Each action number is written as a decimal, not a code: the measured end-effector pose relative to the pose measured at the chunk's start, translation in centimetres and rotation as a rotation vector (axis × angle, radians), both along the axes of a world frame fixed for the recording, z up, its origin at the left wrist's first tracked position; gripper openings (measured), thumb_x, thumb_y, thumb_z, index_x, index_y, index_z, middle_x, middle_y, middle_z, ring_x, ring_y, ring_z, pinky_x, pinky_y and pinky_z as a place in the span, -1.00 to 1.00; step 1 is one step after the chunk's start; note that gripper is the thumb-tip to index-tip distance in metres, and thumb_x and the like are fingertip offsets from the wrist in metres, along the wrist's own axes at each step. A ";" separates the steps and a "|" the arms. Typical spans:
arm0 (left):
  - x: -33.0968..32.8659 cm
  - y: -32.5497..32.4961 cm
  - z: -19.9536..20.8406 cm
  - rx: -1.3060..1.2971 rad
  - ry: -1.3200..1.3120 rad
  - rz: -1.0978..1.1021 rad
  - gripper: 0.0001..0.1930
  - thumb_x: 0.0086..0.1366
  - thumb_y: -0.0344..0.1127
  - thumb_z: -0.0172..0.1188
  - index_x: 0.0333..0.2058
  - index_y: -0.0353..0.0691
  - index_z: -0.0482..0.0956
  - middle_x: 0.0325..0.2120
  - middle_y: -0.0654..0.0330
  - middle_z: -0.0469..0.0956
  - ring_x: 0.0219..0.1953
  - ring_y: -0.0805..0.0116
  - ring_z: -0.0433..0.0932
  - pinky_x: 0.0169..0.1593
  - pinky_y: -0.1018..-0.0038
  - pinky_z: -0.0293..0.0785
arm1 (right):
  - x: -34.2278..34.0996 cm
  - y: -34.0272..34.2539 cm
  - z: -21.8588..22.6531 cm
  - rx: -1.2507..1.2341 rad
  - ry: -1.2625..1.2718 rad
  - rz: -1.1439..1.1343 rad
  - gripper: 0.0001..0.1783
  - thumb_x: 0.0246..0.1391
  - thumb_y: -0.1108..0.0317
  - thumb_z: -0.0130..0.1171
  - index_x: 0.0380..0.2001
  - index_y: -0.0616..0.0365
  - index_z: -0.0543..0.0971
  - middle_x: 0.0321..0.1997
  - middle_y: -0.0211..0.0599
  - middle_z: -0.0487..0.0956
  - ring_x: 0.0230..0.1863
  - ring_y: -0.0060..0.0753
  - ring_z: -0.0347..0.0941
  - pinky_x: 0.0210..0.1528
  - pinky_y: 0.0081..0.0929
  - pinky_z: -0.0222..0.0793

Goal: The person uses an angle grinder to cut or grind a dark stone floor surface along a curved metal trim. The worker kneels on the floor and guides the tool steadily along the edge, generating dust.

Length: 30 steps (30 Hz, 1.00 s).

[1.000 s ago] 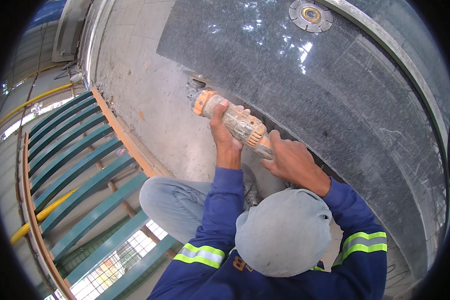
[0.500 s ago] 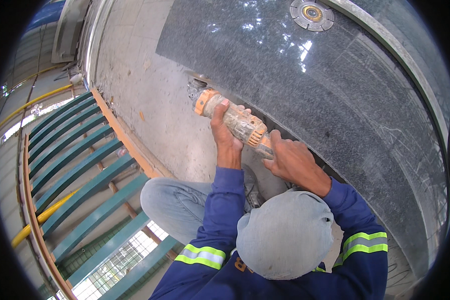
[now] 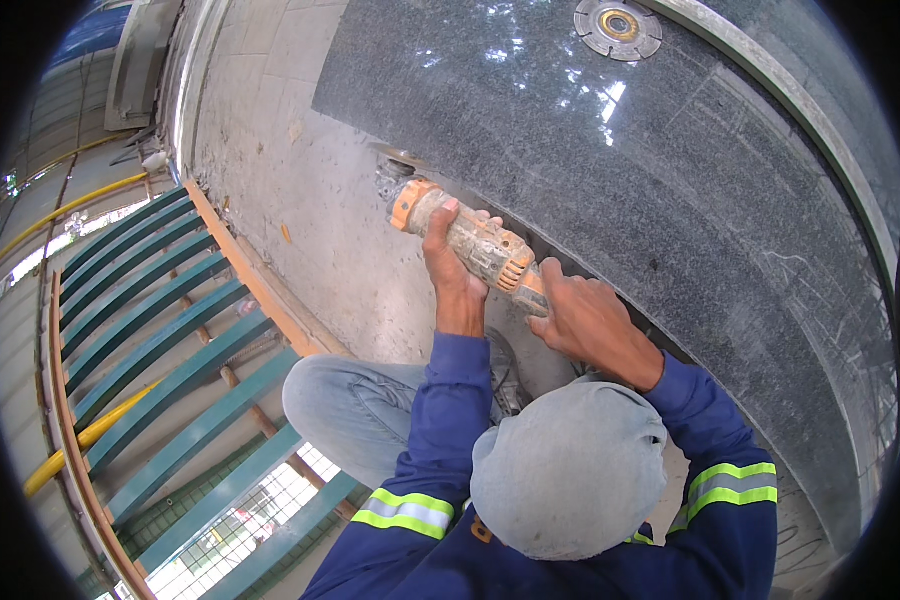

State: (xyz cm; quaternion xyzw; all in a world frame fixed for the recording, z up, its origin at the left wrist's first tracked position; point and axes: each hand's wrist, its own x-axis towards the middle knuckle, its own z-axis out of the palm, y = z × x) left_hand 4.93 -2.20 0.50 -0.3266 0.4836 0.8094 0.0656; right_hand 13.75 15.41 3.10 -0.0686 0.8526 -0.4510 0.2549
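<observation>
Both my hands hold a dusty orange angle grinder [image 3: 475, 243]. My left hand [image 3: 452, 268] wraps its body near the head. My right hand [image 3: 592, 325] grips its rear end. The grinder's disc [image 3: 394, 168] sits at the lower edge of a large dark polished granite slab [image 3: 670, 200], where the slab meets the pale concrete floor [image 3: 300, 180]. My blue sleeves with reflective bands and my grey cap [image 3: 570, 470] fill the lower part of the view. My bent knee in grey trousers [image 3: 360, 405] rests on the floor.
A loose round cutting disc [image 3: 618, 25] lies on the slab's top end. Left of the floor's orange edge [image 3: 255, 275] runs a row of green steel bars [image 3: 150, 320] over a drop, with a yellow pipe [image 3: 80, 445] beneath them.
</observation>
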 end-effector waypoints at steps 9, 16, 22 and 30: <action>0.6 0.9 1.3 -0.042 -0.032 -0.013 -0.52 0.19 -0.15 0.30 -0.01 -0.25 0.36 -0.30 -0.05 0.51 -0.30 0.02 0.62 -0.20 0.11 0.64 | 0.4 0.5 0.6 0.015 -0.016 -0.002 -0.61 0.01 0.28 0.31 -0.27 0.28 0.35 -0.52 0.15 0.61 -0.46 0.16 0.65 -0.42 -0.09 0.57; 0.4 0.8 0.9 -0.035 -0.016 -0.013 -0.50 0.18 -0.17 0.30 0.01 -0.26 0.35 -0.28 -0.06 0.48 -0.28 0.02 0.62 -0.20 0.11 0.65 | 0.3 0.4 0.0 -0.018 0.000 -0.012 -0.58 -0.01 0.29 0.34 -0.26 0.28 0.34 -0.52 0.19 0.61 -0.46 0.18 0.65 -0.42 -0.08 0.57; 0.4 0.7 0.9 -0.027 -0.023 -0.019 -0.46 0.17 -0.16 0.31 0.04 -0.28 0.33 -0.26 -0.07 0.48 -0.28 0.01 0.62 -0.19 0.10 0.65 | 0.2 0.2 -0.3 0.004 -0.049 0.007 -0.51 0.00 0.22 0.36 -0.22 0.28 0.33 -0.50 0.22 0.61 -0.45 0.19 0.66 -0.38 -0.07 0.58; 0.7 1.0 1.4 -0.054 -0.008 -0.034 -0.45 0.17 -0.14 0.30 0.04 -0.28 0.33 -0.26 -0.08 0.47 -0.26 0.01 0.62 -0.18 0.10 0.66 | 0.4 0.7 0.7 0.002 -0.019 0.003 -0.60 -0.02 0.32 0.33 -0.25 0.27 0.34 -0.52 0.18 0.61 -0.47 0.17 0.65 -0.41 -0.10 0.58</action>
